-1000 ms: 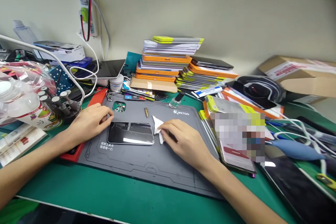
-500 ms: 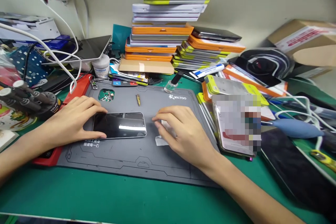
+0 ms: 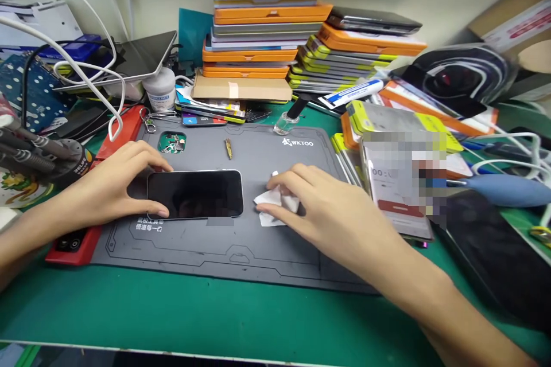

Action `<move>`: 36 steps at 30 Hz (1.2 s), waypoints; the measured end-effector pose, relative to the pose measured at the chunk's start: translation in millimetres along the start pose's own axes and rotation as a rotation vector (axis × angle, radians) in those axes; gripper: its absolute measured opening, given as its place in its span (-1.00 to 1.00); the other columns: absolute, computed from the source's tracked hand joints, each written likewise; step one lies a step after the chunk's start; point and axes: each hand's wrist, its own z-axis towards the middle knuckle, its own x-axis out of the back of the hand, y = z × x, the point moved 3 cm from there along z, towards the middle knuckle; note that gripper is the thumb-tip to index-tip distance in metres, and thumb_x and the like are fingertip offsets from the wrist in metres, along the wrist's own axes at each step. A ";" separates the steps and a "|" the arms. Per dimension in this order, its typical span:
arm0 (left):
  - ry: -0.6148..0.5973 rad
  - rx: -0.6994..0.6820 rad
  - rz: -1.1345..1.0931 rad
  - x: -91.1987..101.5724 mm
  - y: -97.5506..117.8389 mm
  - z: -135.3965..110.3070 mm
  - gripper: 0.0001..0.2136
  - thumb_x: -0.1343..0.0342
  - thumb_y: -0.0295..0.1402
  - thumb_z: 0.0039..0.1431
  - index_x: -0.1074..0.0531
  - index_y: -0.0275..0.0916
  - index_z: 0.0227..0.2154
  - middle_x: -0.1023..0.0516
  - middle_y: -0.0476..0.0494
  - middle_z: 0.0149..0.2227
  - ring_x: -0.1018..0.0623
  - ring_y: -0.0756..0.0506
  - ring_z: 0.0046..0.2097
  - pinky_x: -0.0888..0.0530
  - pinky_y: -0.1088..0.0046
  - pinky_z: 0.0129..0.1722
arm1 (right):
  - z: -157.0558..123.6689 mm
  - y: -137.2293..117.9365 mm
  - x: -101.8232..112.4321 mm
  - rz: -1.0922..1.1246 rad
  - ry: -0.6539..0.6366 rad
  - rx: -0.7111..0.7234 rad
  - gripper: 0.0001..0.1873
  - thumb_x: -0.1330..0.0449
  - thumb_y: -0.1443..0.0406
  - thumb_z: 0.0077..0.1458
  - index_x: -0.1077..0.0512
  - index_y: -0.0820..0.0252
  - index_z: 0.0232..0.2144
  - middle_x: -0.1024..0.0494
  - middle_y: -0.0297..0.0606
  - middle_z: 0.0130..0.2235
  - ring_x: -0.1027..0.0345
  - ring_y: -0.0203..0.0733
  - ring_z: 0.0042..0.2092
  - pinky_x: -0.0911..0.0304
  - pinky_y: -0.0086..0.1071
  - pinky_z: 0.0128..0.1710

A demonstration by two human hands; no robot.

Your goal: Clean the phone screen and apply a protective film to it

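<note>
The phone, long axis left-right, is gripped by the left hand. The wipe, just rightward, is pinched by the right hand.

My bench has a green cutting-mat top, and a dark grey rubber work mat lies flat on it in front of me. On that mat lie a black glossy smartphone, a crumpled white wipe just right of it, and a small brass-coloured bit. A red flat tool block lies at the mat's left edge, and stacked orange and grey flat boxes stand at the back.
</note>
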 end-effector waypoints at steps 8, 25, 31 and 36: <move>-0.028 0.079 -0.078 -2.4 2.9 -1.0 -0.25 -0.28 0.49 0.24 -0.59 -0.09 0.09 -0.65 -0.22 0.08 -0.65 -0.28 0.07 -0.66 0.11 0.11 | 2.9 -30.8 -6.9 0.285 0.310 0.127 -0.73 -0.23 0.48 0.56 -0.64 0.02 0.04 -0.85 -0.26 -0.09 -0.78 -0.11 -0.11 -0.67 -0.20 -0.07; 0.031 -0.151 0.148 -19.6 9.4 -11.0 -0.66 -0.14 -0.13 0.66 -0.66 -0.19 0.23 -0.65 -0.28 0.11 -0.61 -0.25 0.12 -0.54 0.15 0.22 | -2.2 -45.0 -15.5 0.211 0.212 0.450 -0.47 -0.28 0.56 0.44 -0.64 0.04 0.31 -0.85 -0.22 0.12 -0.84 0.04 0.07 -0.80 -0.09 0.17; 0.064 -0.155 0.257 -17.8 12.2 -10.1 -0.61 0.09 -0.37 0.69 -0.65 -0.17 0.23 -0.70 -0.26 0.05 -0.59 -0.21 0.05 -0.50 0.20 0.14 | -11.0 -32.9 -20.2 0.171 0.256 0.481 -0.45 -0.31 0.61 0.35 -0.69 0.09 0.25 -0.85 -0.20 0.12 -0.83 0.06 0.08 -0.74 -0.05 0.29; 0.131 -0.147 0.239 -14.2 17.2 -12.9 -0.69 0.04 -0.39 0.68 -0.64 -0.22 0.12 -0.75 -0.22 0.01 -0.64 -0.20 0.07 -0.52 0.22 0.15 | -4.2 -36.9 -19.3 0.266 0.222 0.457 -0.50 -0.25 0.63 0.37 -0.69 0.10 0.17 -0.87 -0.20 0.09 -0.83 -0.02 0.09 -0.77 -0.16 0.20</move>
